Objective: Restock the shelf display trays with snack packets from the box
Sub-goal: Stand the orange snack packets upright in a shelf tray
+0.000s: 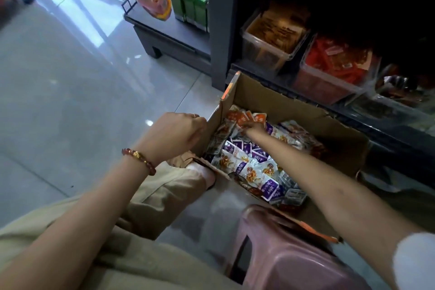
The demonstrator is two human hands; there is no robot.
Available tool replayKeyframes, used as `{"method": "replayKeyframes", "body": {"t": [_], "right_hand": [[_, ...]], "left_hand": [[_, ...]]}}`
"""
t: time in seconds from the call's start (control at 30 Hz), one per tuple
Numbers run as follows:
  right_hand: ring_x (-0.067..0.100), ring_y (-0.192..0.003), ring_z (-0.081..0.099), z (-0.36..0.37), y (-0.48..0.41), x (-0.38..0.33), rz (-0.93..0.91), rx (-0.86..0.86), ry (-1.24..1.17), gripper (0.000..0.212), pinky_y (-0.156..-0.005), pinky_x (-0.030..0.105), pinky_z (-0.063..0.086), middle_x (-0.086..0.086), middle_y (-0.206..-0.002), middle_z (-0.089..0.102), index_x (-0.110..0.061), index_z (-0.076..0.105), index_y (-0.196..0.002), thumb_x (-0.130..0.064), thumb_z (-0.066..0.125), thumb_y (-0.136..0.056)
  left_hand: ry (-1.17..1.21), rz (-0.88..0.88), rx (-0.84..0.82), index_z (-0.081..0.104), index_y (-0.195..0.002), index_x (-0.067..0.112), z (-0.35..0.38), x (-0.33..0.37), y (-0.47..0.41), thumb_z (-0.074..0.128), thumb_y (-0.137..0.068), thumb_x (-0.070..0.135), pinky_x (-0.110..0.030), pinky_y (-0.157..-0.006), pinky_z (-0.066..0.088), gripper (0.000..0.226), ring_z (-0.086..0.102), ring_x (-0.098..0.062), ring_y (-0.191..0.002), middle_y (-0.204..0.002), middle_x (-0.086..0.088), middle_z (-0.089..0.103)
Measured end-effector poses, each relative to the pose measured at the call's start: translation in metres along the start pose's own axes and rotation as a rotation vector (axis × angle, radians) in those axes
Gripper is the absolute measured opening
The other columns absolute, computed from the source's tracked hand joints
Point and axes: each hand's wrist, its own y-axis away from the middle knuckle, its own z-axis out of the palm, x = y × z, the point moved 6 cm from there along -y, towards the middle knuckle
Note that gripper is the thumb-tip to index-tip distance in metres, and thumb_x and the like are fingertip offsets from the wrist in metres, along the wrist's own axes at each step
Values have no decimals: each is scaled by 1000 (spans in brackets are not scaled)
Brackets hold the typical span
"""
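Right now snack packets (256, 162) lie heaped loose in the box (282, 99) on the floor, orange packets (243, 116) in the far corner. My right hand (253, 127) is curled into that orange bunch, grasping it. My left hand (179, 134) clenches the box's side flap, steadying it. Best bet: gather a tidy stack, lift clear, then feed the shelf trays (266, 53) just behind.

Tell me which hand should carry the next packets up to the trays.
Right. The right hand is inside the box on the orange packets, at the end nearest the trays. The left hand grips the box flap, probably steadying it.
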Motion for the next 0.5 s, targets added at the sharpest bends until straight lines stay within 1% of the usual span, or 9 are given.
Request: {"method": "replayKeyframes", "body": {"t": [0.07, 0.1, 0.13, 0.2, 0.3, 0.33, 0.4, 0.43, 0.5], "right_hand": [[28, -124, 49, 4, -2, -2, 78, 55, -106, 42, -92, 22, 41, 10, -146, 42, -9, 41, -140, -10, 47, -98], [27, -123, 50, 3, -2, -2, 105, 79, -131, 44, -92, 24, 41, 10, -145, 42, -9, 37, -142, -15, 46, -99], [27, -122, 51, 1, -2, -1, 123, 95, -153, 43, -89, 25, 41, 12, -141, 46, -7, 38, -140, -19, 46, -100], [27, -117, 54, -6, -3, 2, 96, 119, -166, 38, -87, 26, 41, 14, -132, 55, -5, 48, -132, -22, 50, -98], [29, -114, 55, -19, 6, -2, 25, 114, -146, 28, -80, 23, 39, 17, -125, 59, 1, 59, -121, -10, 49, -97], [28, -115, 53, -24, 12, -6, -12, 103, -144, 27, -80, 22, 38, 17, -126, 59, 3, 60, -120, -6, 48, -97], [25, -120, 49, -39, 29, -17, -143, 92, -95, 30, -87, 21, 37, 15, -131, 53, 3, 58, -124, -1, 45, -97], [22, -121, 46, -47, 39, -22, -223, 102, -33, 32, -94, 21, 36, 12, -133, 49, 0, 56, -127, 0, 45, -97], [14, -119, 43, -64, 62, -33, -388, 109, 80, 36, -103, 23, 36, 6, -130, 46, -8, 55, -130, 1, 44, -97]], "left_hand": [[4, 1, -1, 67, -87, 16, 0, -2, 1, 22, -84, 33, -28, -48, 39, 48, 59, -28, -55, -71, -2, 66], [0, -1, 1, 67, -87, 17, 1, -3, 2, 22, -84, 33, -28, -47, 39, 47, 60, -27, -54, -71, -1, 66], [-4, -2, 6, 67, -86, 18, 1, -4, 4, 24, -85, 32, -27, -46, 38, 45, 59, -26, -54, -69, 0, 65], [-8, -3, 8, 66, -82, 18, 4, -6, 8, 26, -85, 31, -27, -44, 37, 42, 58, -25, -51, -65, 2, 63], [-3, 5, -11, 63, -77, 17, 10, -6, 14, 29, -84, 30, -28, -42, 38, 37, 57, -23, -49, -61, 3, 59], [-1, 5, -16, 62, -75, 17, 11, -7, 15, 30, -84, 29, -27, -41, 38, 35, 56, -23, -48, -60, 4, 58], [33, -8, -22, 63, -77, 17, 13, -7, 15, 32, -84, 29, -26, -42, 38, 34, 56, -22, -49, -62, 3, 60], [69, -22, -20, 65, -81, 17, 13, -6, 14, 33, -85, 29, -26, -44, 38, 34, 58, -22, -53, -67, 3, 63], [183, -85, -25, 67, -96, 17, 14, -4, 13, 43, -89, 23, -28, -55, 43, 26, 61, -21, -68, -89, 3, 67]]}}
